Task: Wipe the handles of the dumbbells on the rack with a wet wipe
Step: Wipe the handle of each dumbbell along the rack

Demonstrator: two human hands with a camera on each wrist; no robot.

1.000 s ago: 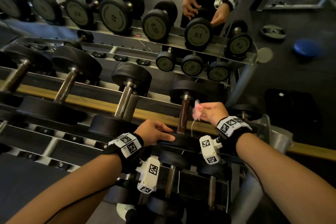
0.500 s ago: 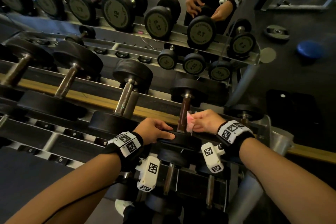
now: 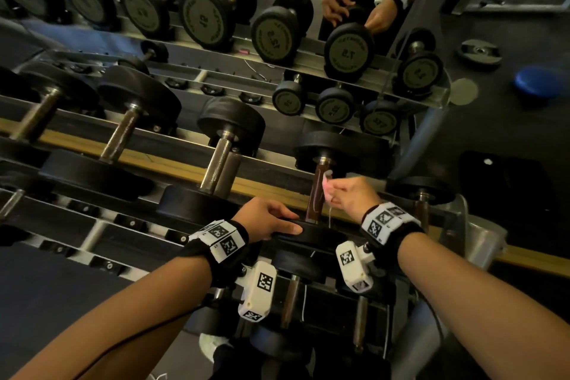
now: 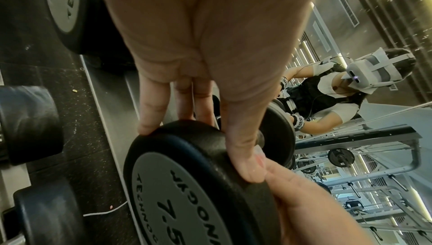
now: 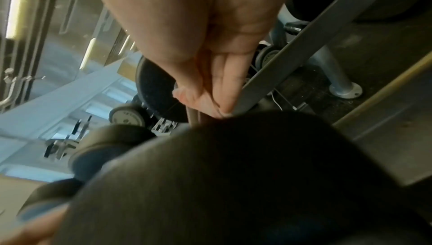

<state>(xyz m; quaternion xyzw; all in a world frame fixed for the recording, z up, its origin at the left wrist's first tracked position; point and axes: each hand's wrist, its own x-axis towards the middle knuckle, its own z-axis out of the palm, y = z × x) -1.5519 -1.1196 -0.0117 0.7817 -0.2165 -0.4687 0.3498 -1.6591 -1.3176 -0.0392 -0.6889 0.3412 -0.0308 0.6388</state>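
Gym flooring of dark speckled rubber and a wall mirror lie behind a tiered grey metal dumbbell rack (image 3: pixel 172 136), the only holder here, its angled trays loaded with black round-headed dumbbells. The one being worked, a black rubber dumbbell marked 7.5 (image 4: pixel 187 184), sits in the top tray near the rack's right end.

The left hand (image 3: pixel 268 219) clamps its near head, thumb on one side of the rim and fingers over the other, which should stop it rolling. The right hand (image 3: pixel 348 194) pinches a small crumpled pink wet wipe (image 3: pixel 326 183) against the upper right side of the dark brown metal handle (image 3: pixel 317 191), close under the far head.

To wipe well, I judge the wipe should wrap further around the bar instead of touching one side, then travel the full length between both heads while the left hand turns the dumbbell a little, so that the underside is reached. Light steady pressure suits it; the wad is small and could slip out.

Neighbouring steel handles (image 3: pixel 216 163) lie to the left in that tray.
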